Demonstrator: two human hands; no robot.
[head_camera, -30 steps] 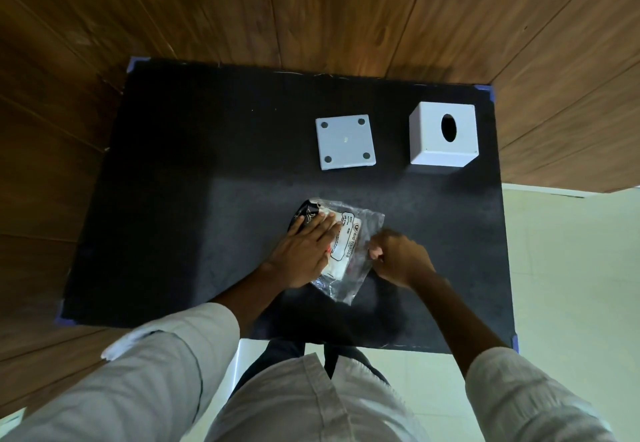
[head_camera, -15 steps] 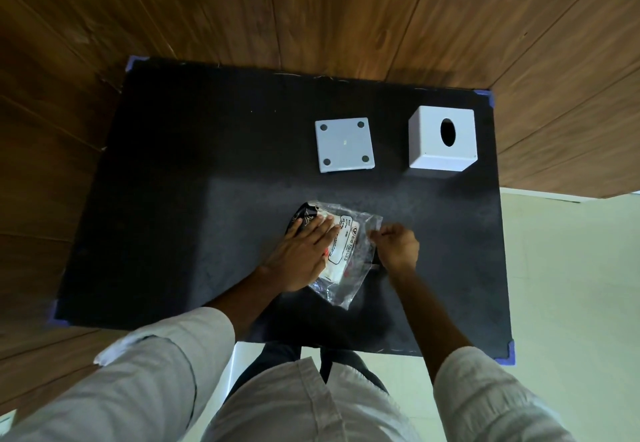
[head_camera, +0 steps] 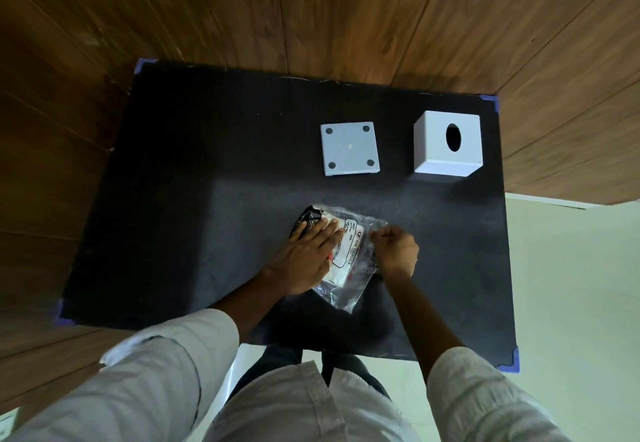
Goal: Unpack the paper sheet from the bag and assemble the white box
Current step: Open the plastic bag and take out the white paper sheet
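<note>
A clear plastic bag (head_camera: 349,261) with white folded paper and a printed label inside lies on the black mat (head_camera: 194,220), near its front middle. My left hand (head_camera: 308,258) lies flat on the bag's left half, fingers spread, pressing it down. My right hand (head_camera: 394,251) is closed, pinching the bag's upper right edge. Farther back rest a white square base plate (head_camera: 349,148) with four dark dots at its corners and, to its right, a white box cover (head_camera: 447,143) with an oval hole on top.
The black mat covers a small table with blue tape at its corners. Wooden panels (head_camera: 311,9) surround it at the back and left. Pale floor (head_camera: 568,286) lies beyond the table's right edge. My white sleeves and shirt fill the bottom of the view.
My right hand has shifted up and slightly left along the bag's right edge, closing on its upper corner. The left hand stays pressed on the bag. The box parts have not moved.
</note>
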